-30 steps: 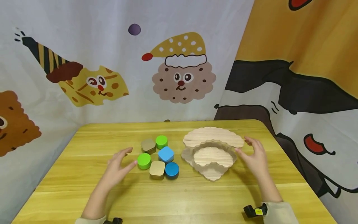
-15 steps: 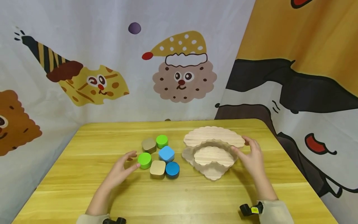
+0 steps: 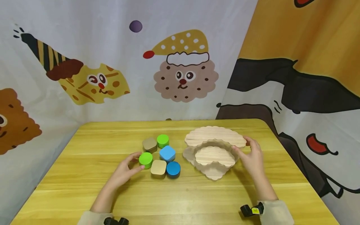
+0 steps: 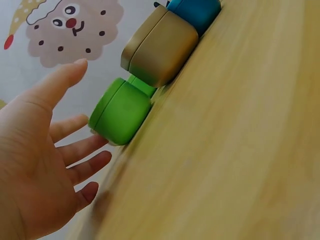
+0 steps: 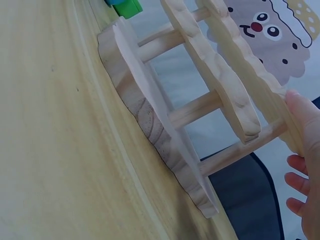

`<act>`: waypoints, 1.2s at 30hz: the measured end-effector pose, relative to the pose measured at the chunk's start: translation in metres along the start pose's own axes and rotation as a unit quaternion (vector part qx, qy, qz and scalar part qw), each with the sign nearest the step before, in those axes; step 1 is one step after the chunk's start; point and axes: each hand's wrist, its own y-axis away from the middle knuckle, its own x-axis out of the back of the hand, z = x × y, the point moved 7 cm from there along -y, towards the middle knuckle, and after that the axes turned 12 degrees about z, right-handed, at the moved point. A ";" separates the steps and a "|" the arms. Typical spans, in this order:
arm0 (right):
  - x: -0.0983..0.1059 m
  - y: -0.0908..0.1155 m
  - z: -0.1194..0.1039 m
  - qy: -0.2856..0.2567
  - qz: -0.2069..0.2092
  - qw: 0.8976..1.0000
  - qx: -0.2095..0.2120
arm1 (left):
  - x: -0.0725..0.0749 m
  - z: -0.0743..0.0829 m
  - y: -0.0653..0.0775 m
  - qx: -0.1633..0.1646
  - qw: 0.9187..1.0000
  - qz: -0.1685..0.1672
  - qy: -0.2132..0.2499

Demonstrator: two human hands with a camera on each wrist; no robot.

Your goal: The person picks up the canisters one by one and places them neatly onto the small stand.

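Note:
My left hand (image 3: 123,173) reaches around the near green round lidded case (image 3: 145,159), thumb in front and fingers behind. In the left wrist view its fingers are loosely spread, with the fingertips right at the side of the green case (image 4: 120,112). On the right, my right hand (image 3: 254,159) pinches the right end of the top tier of a scalloped wooden display stand (image 3: 213,135). The right wrist view shows the thumb on that tier's edge and the fingers curled beside it. Wooden dowels (image 5: 197,110) join the stand's tiers, which hold nothing.
Beside the green case are a tan case (image 3: 158,168), a dark blue round case (image 3: 173,169), a light blue case (image 3: 167,153), a brownish case (image 3: 149,144) and another green case (image 3: 162,140). A cartoon-printed curtain (image 3: 112,37) hangs behind the wooden table (image 3: 185,203).
My left hand has moved right and closer around the near green case. My right hand has moved slightly left onto the stand's top tier and taken hold of its end.

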 end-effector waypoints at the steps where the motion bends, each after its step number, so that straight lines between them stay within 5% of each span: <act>1: 0.000 0.000 0.000 -0.001 0.001 1.000 0.001 | -0.001 -0.001 0.000 0.002 1.000 0.000 0.005; 11: -0.003 0.005 0.003 -0.012 0.007 1.000 -0.020 | -0.008 -0.004 -0.001 0.024 0.999 0.008 0.035; 18: -0.004 0.006 0.003 -0.029 0.013 0.999 -0.019 | -0.004 0.022 0.004 0.032 0.999 0.019 0.032; 24: -0.002 0.006 0.003 -0.024 0.012 0.999 -0.026 | -0.009 -0.009 -0.003 0.037 0.999 0.031 0.022; 36: -0.001 0.003 0.002 -0.022 0.017 0.999 -0.019 | -0.007 -0.006 -0.006 0.019 0.998 0.050 0.026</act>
